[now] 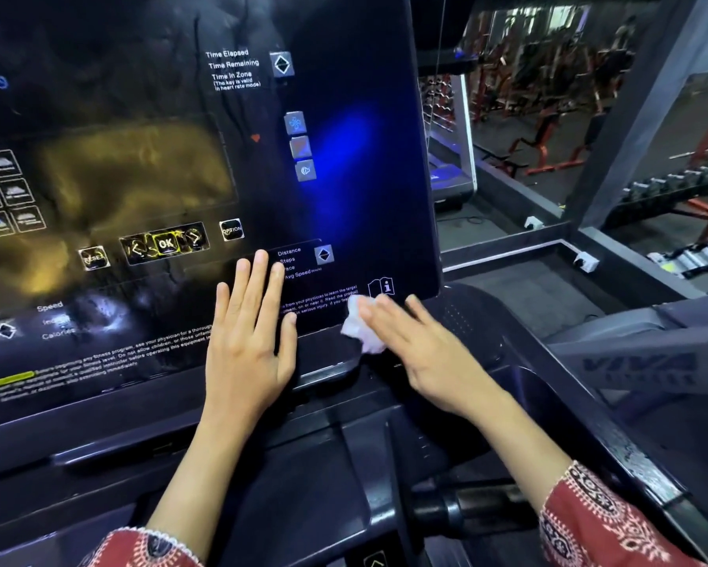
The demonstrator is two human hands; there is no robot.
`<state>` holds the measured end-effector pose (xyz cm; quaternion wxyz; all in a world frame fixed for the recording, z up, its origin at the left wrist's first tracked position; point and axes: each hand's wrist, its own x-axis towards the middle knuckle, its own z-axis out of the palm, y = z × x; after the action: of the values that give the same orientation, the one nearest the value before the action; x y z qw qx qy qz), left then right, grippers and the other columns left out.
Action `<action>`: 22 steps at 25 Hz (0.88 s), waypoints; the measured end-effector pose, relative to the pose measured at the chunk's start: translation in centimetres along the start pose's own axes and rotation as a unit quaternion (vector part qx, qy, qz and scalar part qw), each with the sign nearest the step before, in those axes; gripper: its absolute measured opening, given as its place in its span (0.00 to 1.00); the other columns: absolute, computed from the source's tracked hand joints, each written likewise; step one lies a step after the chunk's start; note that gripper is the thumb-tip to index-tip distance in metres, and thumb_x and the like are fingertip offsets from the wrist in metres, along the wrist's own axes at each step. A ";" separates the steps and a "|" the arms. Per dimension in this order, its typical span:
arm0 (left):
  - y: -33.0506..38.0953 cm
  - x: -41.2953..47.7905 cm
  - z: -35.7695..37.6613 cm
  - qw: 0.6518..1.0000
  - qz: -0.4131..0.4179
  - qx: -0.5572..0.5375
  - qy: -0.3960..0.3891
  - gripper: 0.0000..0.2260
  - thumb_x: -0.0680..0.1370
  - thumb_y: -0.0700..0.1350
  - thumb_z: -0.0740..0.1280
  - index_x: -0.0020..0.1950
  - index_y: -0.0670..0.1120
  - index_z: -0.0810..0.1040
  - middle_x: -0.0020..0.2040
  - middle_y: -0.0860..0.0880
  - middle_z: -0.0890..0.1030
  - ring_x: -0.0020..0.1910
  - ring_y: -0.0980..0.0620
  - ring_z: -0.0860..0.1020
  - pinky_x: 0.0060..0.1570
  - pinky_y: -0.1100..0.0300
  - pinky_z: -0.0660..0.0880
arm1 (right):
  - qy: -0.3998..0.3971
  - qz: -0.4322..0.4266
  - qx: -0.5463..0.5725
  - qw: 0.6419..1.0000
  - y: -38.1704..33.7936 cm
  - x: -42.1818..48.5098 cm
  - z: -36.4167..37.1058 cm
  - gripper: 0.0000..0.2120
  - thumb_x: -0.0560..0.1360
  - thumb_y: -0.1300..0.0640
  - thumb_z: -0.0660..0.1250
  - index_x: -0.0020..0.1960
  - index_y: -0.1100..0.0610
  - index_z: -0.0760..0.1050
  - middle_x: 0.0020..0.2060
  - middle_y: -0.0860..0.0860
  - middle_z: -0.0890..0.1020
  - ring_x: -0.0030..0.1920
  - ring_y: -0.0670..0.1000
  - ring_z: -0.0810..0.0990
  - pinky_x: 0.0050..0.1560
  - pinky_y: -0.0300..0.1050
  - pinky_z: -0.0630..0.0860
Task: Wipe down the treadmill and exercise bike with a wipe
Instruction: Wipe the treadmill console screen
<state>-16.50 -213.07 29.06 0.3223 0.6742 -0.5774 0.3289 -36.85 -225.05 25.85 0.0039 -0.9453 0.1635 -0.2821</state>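
Plainly the treadmill step is in hand. The wipe (362,331), a crumpled white wad, sits at centre right of the frame on the lower right corner of the console (364,198), just under the "i" mark (387,286). The right hand (422,349) presses it to the panel with straight fingers, not curled round it. The left hand (250,341) lies open and flat on the panel just left of it, fingers spread, holding nothing, likely as a brace. Streaks show across the panel toward the left of the frame, so I judge much of it is not yet wiped. The next move calls for even sideways strokes leftward, the left hand lifted clear, and a light touch over the keys (165,243). No bike is in view.
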 end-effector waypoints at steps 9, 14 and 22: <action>-0.4 -0.3 -0.8 0.999 0.015 -0.009 -0.028 0.22 0.79 0.43 0.58 0.72 0.37 0.66 0.74 0.40 0.62 0.74 0.44 0.58 0.74 0.54 0.50 | -0.064 -0.148 0.026 0.987 -2.4 2.6 -0.1 0.21 0.84 0.55 0.47 0.73 0.61 0.64 0.73 0.53 0.66 0.74 0.52 0.58 0.75 0.45 0.47; -3.2 -2.6 -3.5 0.998 0.001 0.024 -0.065 0.22 0.79 0.44 0.58 0.73 0.39 0.65 0.74 0.40 0.62 0.75 0.44 0.57 0.74 0.53 0.50 | -0.070 -0.158 -0.003 0.985 0.4 4.6 -1.3 0.34 0.66 0.70 0.49 0.72 0.57 0.62 0.72 0.50 0.67 0.74 0.54 0.55 0.74 0.43 0.44; -7.4 -4.4 -6.1 0.997 -0.030 0.034 -0.069 0.23 0.78 0.42 0.56 0.74 0.40 0.61 0.75 0.44 0.59 0.77 0.51 0.50 0.75 0.55 0.48 | -0.073 -0.373 -0.011 0.925 -8.6 11.9 2.3 0.21 0.76 0.65 0.55 0.67 0.60 0.74 0.67 0.54 0.74 0.70 0.57 0.68 0.73 0.48 0.51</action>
<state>-10.11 -204.73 28.58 0.2681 0.7232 -0.5661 0.2909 -23.66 -220.80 31.12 -0.1003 -0.9559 -0.1991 -0.1912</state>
